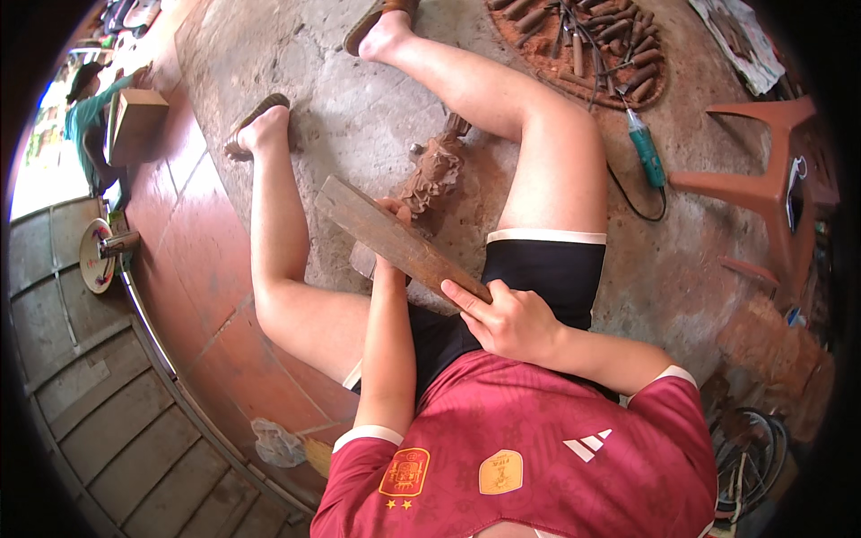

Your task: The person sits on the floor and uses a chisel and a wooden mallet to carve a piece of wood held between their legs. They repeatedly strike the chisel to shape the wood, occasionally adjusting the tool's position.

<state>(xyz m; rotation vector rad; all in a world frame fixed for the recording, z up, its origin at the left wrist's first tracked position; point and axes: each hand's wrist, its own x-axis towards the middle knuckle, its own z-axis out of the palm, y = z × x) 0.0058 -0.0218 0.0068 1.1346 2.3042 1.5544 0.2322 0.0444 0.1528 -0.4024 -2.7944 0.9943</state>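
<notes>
My right hand is closed around the near end of a long flat wooden bar, index finger laid along it. The bar slants up to the left, over my left hand. That hand's fingers look curled, but the bar covers most of it, so what it holds is hidden. A pale, block-like piece shows beside my left wrist. Just beyond the left hand, between my legs, lies a brown carved wooden piece with a rough, knobbly surface.
At the upper right, a round tray bears several wooden-handled tools. A green corded power tool lies beside it, near a red-brown plastic stool. A fan stands left; farther back, a person is beside a cardboard box.
</notes>
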